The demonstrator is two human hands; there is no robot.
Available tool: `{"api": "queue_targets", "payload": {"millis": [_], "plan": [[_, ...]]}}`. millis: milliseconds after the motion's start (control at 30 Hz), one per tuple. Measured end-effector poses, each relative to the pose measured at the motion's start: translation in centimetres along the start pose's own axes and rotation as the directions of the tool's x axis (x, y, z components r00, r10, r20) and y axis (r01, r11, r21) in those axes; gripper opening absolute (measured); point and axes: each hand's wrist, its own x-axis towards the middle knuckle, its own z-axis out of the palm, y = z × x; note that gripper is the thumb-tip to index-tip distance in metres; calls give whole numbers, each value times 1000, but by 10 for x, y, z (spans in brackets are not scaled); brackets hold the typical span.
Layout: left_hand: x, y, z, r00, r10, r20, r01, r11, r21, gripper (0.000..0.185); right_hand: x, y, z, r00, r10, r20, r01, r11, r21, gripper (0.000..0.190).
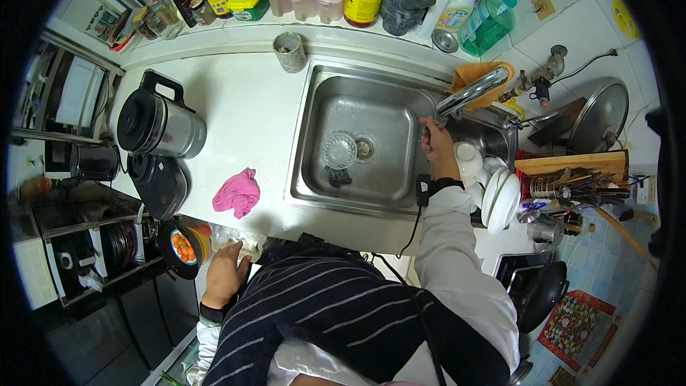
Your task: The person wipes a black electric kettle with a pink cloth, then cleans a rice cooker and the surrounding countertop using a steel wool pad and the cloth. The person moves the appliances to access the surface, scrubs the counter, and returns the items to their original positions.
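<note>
My right hand (439, 145) is over the right side of the stainless steel sink (386, 102), just below the end of the chrome faucet (474, 90). Its fingers are curled, and whatever may be inside them is hidden. In the basin a clear glass bowl (340, 150) sits beside the drain (366, 147), with a dark scouring pad (337, 176) near it. My left hand (224, 274) hangs low by my apron (321, 289), fingers loosely spread and holding nothing. A pink cloth (237, 194) lies crumpled on the counter, left of the sink.
White bowls and plates (501, 198) are stacked right of my forearm. A blender jug (161, 118) and its black base (158, 185) occupy the counter's left. Jars, spray bottles and a stone mortar (399, 10) line the back ledge. An orange cloth (477, 78) hangs behind the faucet.
</note>
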Motion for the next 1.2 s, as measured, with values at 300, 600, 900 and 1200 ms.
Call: {"api": "queue_targets", "payload": {"millis": [300,600,900,1200], "plan": [[2,4,3,1000,32,2,-32,999,7,40,-49,-7,23,997,75,-26,-71,988,134,50],[2,-1,8,998,54,38,-54,998,10,38,-99,-18,11,992,27,121,-47,985,163,17],[0,-15,13,998,47,39,-48,999,19,39,-200,-154,-57,923,-133,362,138,990,12,35],[8,-8,17,997,59,41,-61,997,48,39,-132,-323,-16,840,-540,47,541,841,-16,31]]}}
